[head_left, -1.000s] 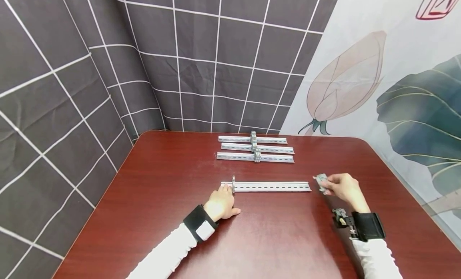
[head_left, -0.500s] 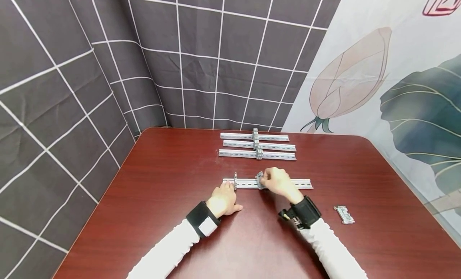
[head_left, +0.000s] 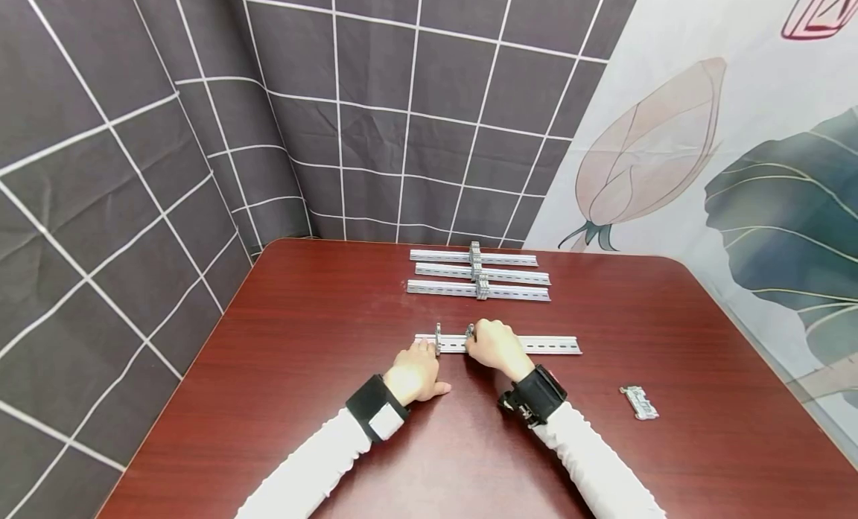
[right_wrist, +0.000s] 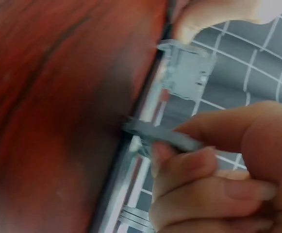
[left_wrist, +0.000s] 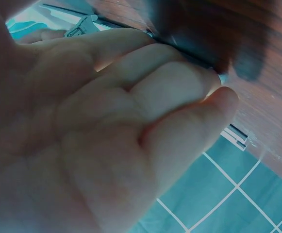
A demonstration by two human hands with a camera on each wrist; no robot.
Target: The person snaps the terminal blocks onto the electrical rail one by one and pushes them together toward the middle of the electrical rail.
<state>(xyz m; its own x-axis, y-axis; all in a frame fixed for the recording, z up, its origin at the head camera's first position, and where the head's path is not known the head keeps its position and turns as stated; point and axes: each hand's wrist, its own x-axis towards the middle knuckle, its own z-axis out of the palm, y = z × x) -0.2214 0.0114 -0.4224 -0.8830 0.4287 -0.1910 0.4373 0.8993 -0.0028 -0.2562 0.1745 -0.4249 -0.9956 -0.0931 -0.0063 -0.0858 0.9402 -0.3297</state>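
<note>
A slotted metal DIN rail lies crosswise on the table. My left hand rests at its left end, fingers extended over the rail and thumb out to the side. Close to those fingertips, a grey terminal block stands upright on the rail. My right hand pinches a second terminal block between thumb and fingers, to the right of the standing one. In the right wrist view this block's lower end is at the rail and a gap separates the two blocks. Whether it is clipped on, I cannot tell.
Another terminal block lies flat on the table at the right. Farther back, three parallel rails each carry grey blocks near their middles. A dark grid-patterned cloth hangs behind the table.
My right hand has come left from beyond the rail's right end, bringing the terminal block to the rail, then nearer the standing block. My left hand has stayed on the rail's left end.
</note>
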